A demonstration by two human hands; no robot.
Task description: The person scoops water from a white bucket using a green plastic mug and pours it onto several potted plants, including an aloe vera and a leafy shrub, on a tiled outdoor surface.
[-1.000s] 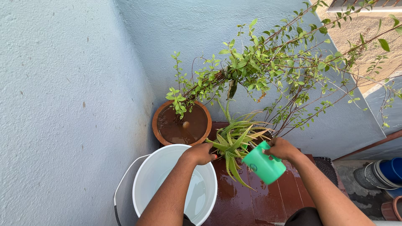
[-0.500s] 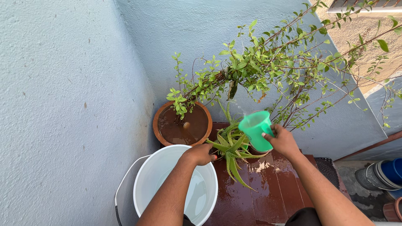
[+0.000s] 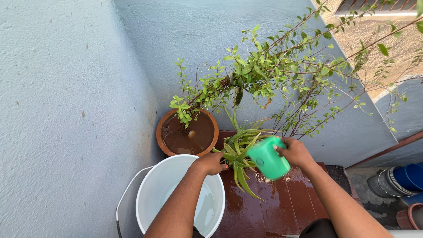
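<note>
My right hand (image 3: 296,153) grips a green plastic mug (image 3: 268,159), tilted on its side just right of a spiky green plant (image 3: 238,152). My left hand (image 3: 211,163) is curled at the base of that plant's leaves, above the far rim of a white bucket (image 3: 145,198) that holds some water. A round clay pot (image 3: 162,140) with dark, soaked soil stands behind the bucket in the corner. A leafy shrub (image 3: 273,75) spreads from it over the spiky plant.
Pale blue walls (image 3: 66,110) close in on the left and behind. The brown floor (image 3: 282,207) beneath the mug is wet. Stacked blue and grey tubs (image 3: 403,178) sit at the lower right, beyond a dark mat (image 3: 337,174).
The green mug went up over the spiky plant, then came down again, tilted beside it. My left hand stayed at the plant's base.
</note>
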